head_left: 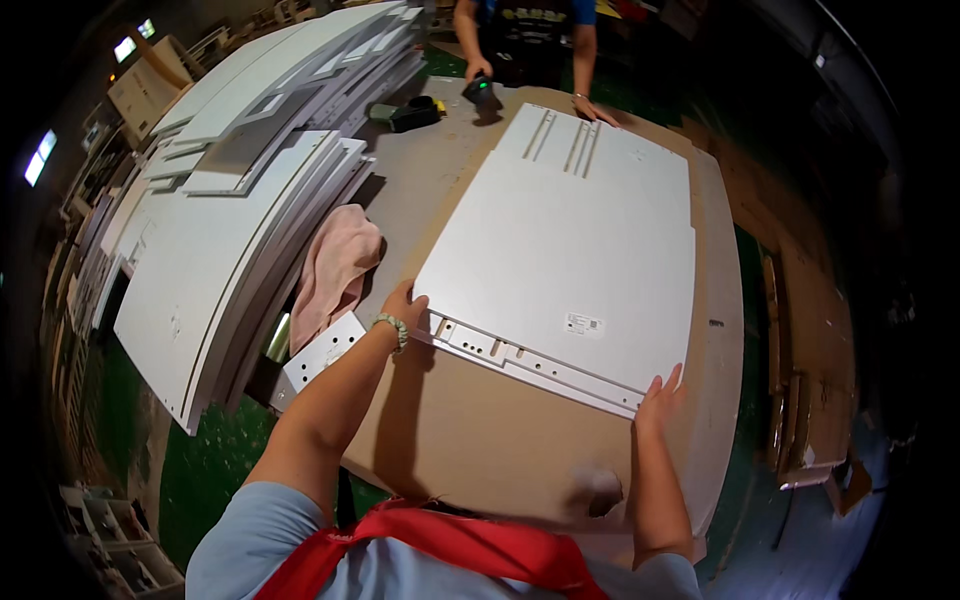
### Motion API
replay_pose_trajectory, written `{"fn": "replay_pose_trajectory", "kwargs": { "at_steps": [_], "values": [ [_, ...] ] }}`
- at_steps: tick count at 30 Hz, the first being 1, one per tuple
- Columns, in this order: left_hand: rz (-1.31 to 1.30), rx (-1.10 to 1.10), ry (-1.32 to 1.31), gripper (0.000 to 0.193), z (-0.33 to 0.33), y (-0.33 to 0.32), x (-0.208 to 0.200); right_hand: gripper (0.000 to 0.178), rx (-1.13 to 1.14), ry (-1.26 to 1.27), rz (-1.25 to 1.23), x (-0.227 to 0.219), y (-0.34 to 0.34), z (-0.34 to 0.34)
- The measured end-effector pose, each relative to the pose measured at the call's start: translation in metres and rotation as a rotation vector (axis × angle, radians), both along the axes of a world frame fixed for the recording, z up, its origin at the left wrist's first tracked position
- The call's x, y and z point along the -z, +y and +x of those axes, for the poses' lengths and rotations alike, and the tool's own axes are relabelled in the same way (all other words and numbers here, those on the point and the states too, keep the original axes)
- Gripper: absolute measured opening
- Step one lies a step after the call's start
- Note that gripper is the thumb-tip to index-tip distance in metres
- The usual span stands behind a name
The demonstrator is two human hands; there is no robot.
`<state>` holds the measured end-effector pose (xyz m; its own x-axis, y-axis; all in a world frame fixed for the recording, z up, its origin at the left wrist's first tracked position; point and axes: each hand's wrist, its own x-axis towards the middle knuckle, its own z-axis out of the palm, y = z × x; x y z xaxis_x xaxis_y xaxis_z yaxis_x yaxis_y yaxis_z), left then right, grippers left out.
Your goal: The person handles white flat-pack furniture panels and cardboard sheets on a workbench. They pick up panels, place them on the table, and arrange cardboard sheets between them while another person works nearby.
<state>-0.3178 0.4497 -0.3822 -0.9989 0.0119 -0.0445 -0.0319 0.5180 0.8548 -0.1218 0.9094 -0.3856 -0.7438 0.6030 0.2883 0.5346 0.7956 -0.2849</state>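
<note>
A large white board (570,230) lies flat before me, with a small printed label near its close edge and narrow slots at its far end. Along the near edge runs a white strip (520,358) with round holes and short slots; whether it is a separate piece I cannot tell. My left hand (404,306) is closed round the near left corner, thumb on top. At the near right corner, my right hand (660,398) rests against the edge with its fingers stretched out. Brown cardboard (480,430) lies beneath the board.
Across the table a person (530,40) holds a handheld scanner (480,88) with a green light, other hand on the board's far edge. Stacked white panels (230,250) stand at left, beside a pink cloth (340,255). A dark green tool (405,115) lies on the table. Cardboard (815,420) stands right.
</note>
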Motion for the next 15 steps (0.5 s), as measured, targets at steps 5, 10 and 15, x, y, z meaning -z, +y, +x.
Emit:
{"fn": "replay_pose_trajectory", "kwargs": {
  "at_steps": [5,10,15],
  "values": [
    [-0.169,-0.308,0.108,0.047,0.062,0.023,-0.028,0.061,-0.225,0.079,0.115,-0.034,-0.088,-0.01],
    [0.035,0.0,0.432,0.029,0.184,-0.034,-0.071,0.047,-0.937,0.279,-0.592,-0.088,-0.271,-0.007],
    [-0.021,0.135,0.331,0.029,0.3,-0.163,-0.073,0.034,-1.374,0.215,-0.718,-0.153,-0.412,-0.026]
  ]
}}
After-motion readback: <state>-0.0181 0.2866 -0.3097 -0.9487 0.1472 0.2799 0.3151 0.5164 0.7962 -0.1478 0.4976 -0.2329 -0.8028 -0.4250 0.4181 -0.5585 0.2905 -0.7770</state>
